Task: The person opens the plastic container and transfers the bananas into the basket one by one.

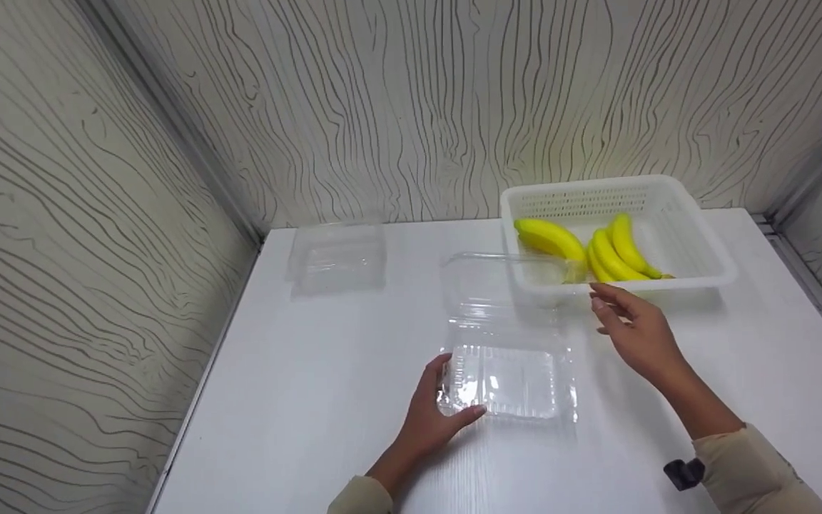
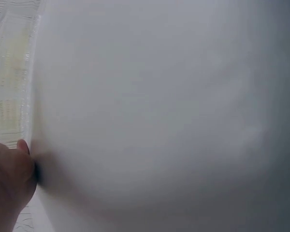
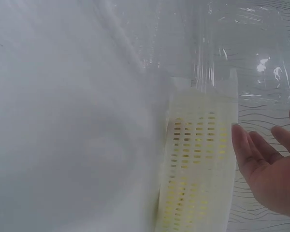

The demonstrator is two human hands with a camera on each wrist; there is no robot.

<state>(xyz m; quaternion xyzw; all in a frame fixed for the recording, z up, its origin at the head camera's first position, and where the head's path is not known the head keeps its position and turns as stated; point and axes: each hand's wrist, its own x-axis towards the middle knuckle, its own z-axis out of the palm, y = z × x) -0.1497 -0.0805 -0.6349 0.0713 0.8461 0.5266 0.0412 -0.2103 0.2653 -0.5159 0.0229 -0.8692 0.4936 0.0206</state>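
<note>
An open clear clamshell container [image 1: 507,378] lies in the middle of the white table [image 1: 311,400], with its lid [image 1: 500,282] standing up behind the base. My left hand [image 1: 443,403] grips the base's near left corner, thumb along the front edge and fingers over the left rim. My right hand [image 1: 628,321] hovers with relaxed, spread fingers just in front of a white slotted basket [image 1: 689,268], close to the lid's right corner, holding nothing. In the right wrist view the same hand [image 3: 268,166] is beside the basket wall [image 3: 198,164]. Three yellow bananas [image 1: 614,250] lie in the basket.
A second clear clamshell [image 1: 338,257] sits shut at the back left of the table. Patterned walls close in the back and both sides. The left wrist view shows blurred white table and part of my left hand [image 2: 7,186].
</note>
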